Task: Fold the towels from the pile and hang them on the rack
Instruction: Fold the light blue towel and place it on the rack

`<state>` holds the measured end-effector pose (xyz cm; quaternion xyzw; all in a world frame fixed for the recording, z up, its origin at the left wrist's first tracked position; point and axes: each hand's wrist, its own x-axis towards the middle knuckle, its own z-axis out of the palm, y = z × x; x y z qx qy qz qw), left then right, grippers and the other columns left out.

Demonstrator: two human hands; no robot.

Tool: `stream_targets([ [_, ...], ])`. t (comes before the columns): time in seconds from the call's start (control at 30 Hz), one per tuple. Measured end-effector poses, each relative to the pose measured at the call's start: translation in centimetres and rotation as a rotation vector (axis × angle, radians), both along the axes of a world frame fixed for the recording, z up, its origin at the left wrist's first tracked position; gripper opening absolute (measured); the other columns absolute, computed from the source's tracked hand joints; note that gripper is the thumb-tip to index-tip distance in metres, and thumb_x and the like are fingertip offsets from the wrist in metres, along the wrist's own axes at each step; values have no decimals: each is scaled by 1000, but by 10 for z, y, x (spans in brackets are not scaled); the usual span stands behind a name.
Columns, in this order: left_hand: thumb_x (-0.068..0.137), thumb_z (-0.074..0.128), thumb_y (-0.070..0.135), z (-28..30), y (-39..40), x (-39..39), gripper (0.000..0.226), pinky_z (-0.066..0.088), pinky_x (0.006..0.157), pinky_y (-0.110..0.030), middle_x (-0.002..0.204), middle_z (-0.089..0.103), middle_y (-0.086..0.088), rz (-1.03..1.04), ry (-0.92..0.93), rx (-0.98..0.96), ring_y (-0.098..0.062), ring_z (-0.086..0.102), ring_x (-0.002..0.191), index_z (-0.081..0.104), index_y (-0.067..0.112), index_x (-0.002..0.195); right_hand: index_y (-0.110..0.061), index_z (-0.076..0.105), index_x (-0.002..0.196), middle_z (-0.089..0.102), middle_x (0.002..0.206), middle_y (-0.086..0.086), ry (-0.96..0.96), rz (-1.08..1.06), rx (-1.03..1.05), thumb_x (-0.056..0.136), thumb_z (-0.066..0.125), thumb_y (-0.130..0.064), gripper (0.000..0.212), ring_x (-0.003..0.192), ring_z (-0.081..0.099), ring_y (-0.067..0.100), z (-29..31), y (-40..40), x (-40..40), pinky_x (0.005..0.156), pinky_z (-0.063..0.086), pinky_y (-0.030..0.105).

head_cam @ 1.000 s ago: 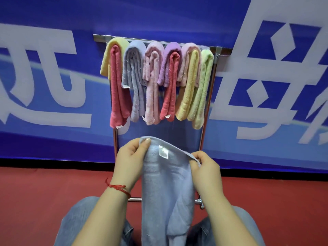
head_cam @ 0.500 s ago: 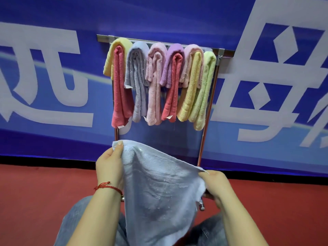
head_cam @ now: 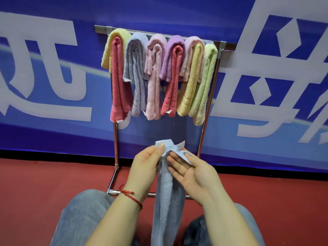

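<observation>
A light blue towel point(head_cam: 167, 197) hangs lengthwise in front of me, folded into a narrow strip. My left hand point(head_cam: 146, 165) pinches its top corner between thumb and fingers. My right hand point(head_cam: 191, 172) lies palm up against the towel's top edge, fingers straight, with a flap of towel draped over them. Behind the hands stands the chrome rack point(head_cam: 115, 139). Its top bar carries several folded towels in yellow, red, grey-blue, pink, purple and green point(head_cam: 204, 86).
A blue banner with large white characters point(head_cam: 44, 68) covers the wall behind the rack. The floor is red point(head_cam: 35, 192). My knees in grey jeans point(head_cam: 79, 215) sit at the bottom, either side of the hanging towel. The rack's base bar point(head_cam: 113, 192) lies near them.
The towel was spread wide between both hands; now the hands have come together at its top and the towel hangs folded narrow. The right hand changed from gripping to lying flat.
</observation>
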<state>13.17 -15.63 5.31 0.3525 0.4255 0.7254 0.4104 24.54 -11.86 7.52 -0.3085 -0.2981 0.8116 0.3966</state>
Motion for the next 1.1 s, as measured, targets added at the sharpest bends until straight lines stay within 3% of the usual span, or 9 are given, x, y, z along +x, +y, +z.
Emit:
stream_targets([
  [0.17,82,52,28,-2,-4,-1,29,53,75,-19,93,74,-8,-48,33,45,-12,68,87,70,8,92,-6,61,91,74,80,10,92,48,-96,97,39,-7,23,69,73,19,4,-1,3,67,58,33],
  [0.3,75,58,28,-1,-6,1,25,52,82,-17,97,74,-1,-79,119,89,-10,67,96,70,19,95,-3,75,66,74,82,11,143,54,-108,97,36,-7,50,71,73,20,5,-2,2,69,57,34],
  [0.53,91,48,15,0,-4,1,21,51,79,-16,93,74,-3,33,124,76,-9,67,92,69,9,94,3,75,82,73,97,13,179,175,-144,98,38,-13,43,82,73,20,7,-6,0,72,57,34],
  [0.67,97,43,18,1,-3,-6,28,53,81,-26,90,72,-11,104,156,23,-18,67,87,67,4,93,-7,68,84,66,61,3,-55,92,-75,94,48,-24,28,46,62,14,12,-7,-1,54,56,27],
  [0.73,97,42,21,1,-3,-11,30,52,83,-33,93,72,-14,153,152,-1,-23,67,90,67,6,92,-12,63,98,41,42,-4,-294,-57,107,91,55,-36,26,31,36,7,9,-3,-1,46,45,23],
  [0.83,98,41,21,3,-3,-15,30,52,79,-30,86,71,-10,175,183,-3,-19,66,84,67,10,87,-22,64,97,43,55,-12,-618,-293,648,82,66,-37,21,47,42,0,3,-3,1,61,44,21],
  [0.9,98,40,18,7,-4,-15,30,52,73,-23,76,69,-4,139,183,19,-13,65,75,64,7,84,-30,65,86,55,87,-15,-672,-225,940,76,73,-33,13,80,53,-8,2,-7,0,79,39,9],
  [0.97,98,39,17,10,-6,-16,30,52,70,-22,73,66,-4,125,193,41,-11,62,72,62,3,83,-35,62,78,49,115,-20,-790,-104,1108,73,76,-33,15,113,40,-10,-4,-5,0,90,26,0],
  [1.1,98,40,17,10,-6,-21,29,49,64,-14,68,61,3,193,166,54,-2,57,67,58,9,77,-32,60,70,49,119,-27,-940,51,1273,67,75,-49,23,124,31,-4,-18,2,-1,104,23,13],
])
